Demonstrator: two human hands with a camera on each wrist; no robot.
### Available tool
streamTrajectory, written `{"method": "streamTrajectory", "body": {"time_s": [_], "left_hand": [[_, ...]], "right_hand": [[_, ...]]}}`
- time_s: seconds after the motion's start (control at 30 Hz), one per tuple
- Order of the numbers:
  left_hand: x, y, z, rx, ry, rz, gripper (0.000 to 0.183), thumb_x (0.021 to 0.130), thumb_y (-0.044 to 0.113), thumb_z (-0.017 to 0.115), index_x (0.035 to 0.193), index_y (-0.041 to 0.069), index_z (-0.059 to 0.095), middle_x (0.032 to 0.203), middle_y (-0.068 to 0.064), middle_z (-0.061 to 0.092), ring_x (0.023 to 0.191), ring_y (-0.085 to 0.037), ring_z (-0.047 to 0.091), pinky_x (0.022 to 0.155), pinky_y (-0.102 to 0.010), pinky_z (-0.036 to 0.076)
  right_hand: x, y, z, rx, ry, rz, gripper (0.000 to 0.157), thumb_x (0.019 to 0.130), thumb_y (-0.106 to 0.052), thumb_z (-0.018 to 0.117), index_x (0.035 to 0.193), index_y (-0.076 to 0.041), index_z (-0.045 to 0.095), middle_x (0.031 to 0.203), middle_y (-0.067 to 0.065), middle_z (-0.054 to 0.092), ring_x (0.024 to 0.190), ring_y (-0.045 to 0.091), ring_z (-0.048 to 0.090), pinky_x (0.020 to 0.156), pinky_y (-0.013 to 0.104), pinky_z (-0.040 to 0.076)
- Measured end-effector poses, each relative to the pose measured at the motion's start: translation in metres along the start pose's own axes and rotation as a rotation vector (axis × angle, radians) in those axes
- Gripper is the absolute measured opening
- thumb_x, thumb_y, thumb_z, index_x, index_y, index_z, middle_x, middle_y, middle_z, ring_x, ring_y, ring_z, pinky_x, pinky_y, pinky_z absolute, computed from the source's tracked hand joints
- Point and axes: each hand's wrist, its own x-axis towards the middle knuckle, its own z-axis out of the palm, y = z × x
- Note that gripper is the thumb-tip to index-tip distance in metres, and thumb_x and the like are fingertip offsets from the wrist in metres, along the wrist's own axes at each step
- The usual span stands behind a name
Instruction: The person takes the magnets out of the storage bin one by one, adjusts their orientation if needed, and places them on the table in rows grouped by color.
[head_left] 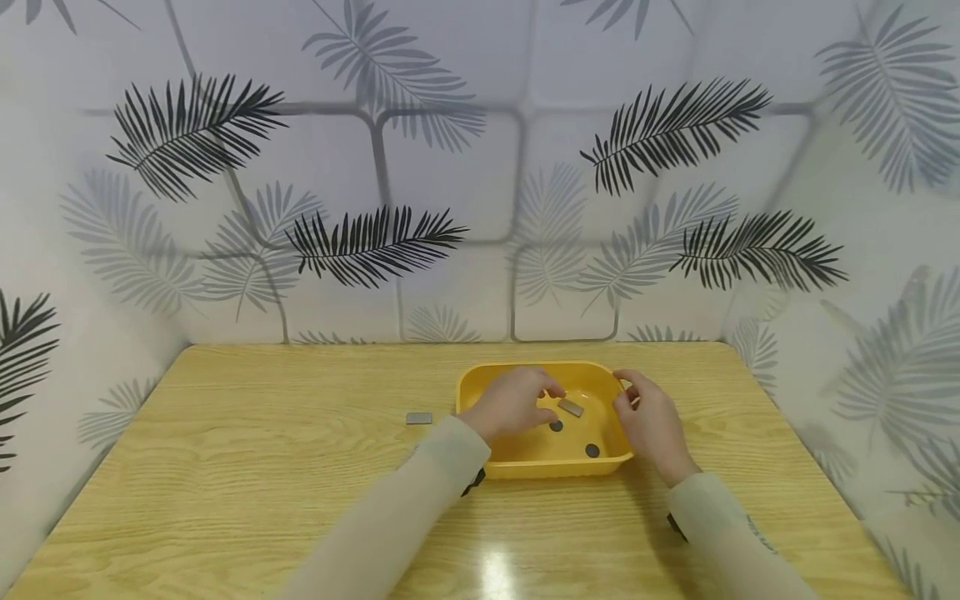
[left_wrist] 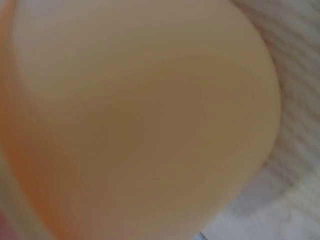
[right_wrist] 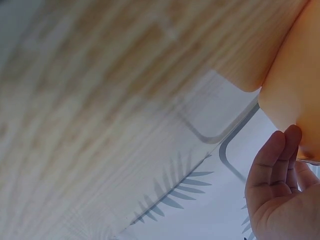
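Observation:
A yellow plastic tray (head_left: 555, 468) stands on the table. My left hand (head_left: 513, 402) reaches over its left side, thumb and forefinger apart, with nothing visible between them. Just beyond those fingertips is a small grey rectangular piece (head_left: 571, 407) inside the tray. Two dark round discs, a nearer disc (head_left: 592, 451) and another disc (head_left: 557, 426), lie on the tray floor. At the right rim, my right hand (head_left: 654, 423) grips the tray; the right wrist view has its fingers (right_wrist: 267, 160) against the outer wall. The left wrist view is mostly filled by the blurred tray wall (left_wrist: 150, 125).
Left of the tray, a second grey rectangular piece (head_left: 419, 418) lies on the wood-grain table (head_left: 262, 450). Behind the table's back edge rises a pale wall (head_left: 450, 292) with a leaf pattern.

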Motion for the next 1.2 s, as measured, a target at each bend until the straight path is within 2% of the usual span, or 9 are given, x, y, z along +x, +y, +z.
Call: {"method": "streamTrajectory", "body": {"time_s": [0.27,0.53,0.73,0.93,1.2], "left_hand": [[0.006,0.007,0.010,-0.057,0.003,-0.019,0.037,0.094,0.023,0.077,0.129,0.014,0.072,0.130,0.000,0.072,0.117,-0.018,0.068,0.098,-0.026,0.056],[0.011,0.012,0.022,-0.124,0.020,0.002,0.040,0.096,0.020,0.074,0.134,0.010,0.068,0.135,-0.002,0.070,0.126,-0.020,0.065,0.107,-0.029,0.053],[0.011,0.009,0.031,-0.145,-0.024,-0.015,0.052,0.098,0.024,0.072,0.146,0.010,0.058,0.147,-0.002,0.063,0.135,-0.021,0.060,0.112,-0.032,0.050],[0.013,0.009,0.036,-0.111,-0.082,-0.021,0.066,0.098,0.029,0.071,0.156,0.012,0.044,0.146,0.000,0.064,0.142,-0.021,0.053,0.120,-0.035,0.043],[0.014,0.011,0.042,0.038,-0.129,-0.008,0.065,0.099,0.036,0.069,0.155,0.013,0.046,0.152,-0.002,0.058,0.140,-0.021,0.055,0.120,-0.034,0.042]], "right_hand": [[-0.001,-0.001,-0.001,-0.004,0.001,-0.001,0.041,0.104,-0.012,0.050,0.144,-0.005,0.055,0.103,0.017,0.066,0.077,0.023,0.058,0.061,0.028,0.048],[-0.001,0.000,-0.002,-0.001,-0.004,0.001,0.041,0.104,-0.013,0.051,0.144,-0.005,0.054,0.104,0.018,0.066,0.078,0.023,0.060,0.061,0.028,0.049],[0.000,0.002,0.000,-0.003,0.004,-0.010,0.041,0.103,-0.012,0.051,0.143,-0.005,0.055,0.102,0.018,0.066,0.078,0.023,0.059,0.061,0.028,0.049],[0.002,0.002,0.001,-0.005,0.009,-0.013,0.041,0.103,-0.012,0.050,0.143,-0.005,0.055,0.102,0.017,0.065,0.078,0.023,0.058,0.061,0.028,0.049],[0.001,0.003,0.001,-0.005,0.011,-0.010,0.041,0.103,-0.012,0.050,0.143,-0.005,0.055,0.101,0.017,0.065,0.076,0.023,0.058,0.060,0.028,0.048]]}}
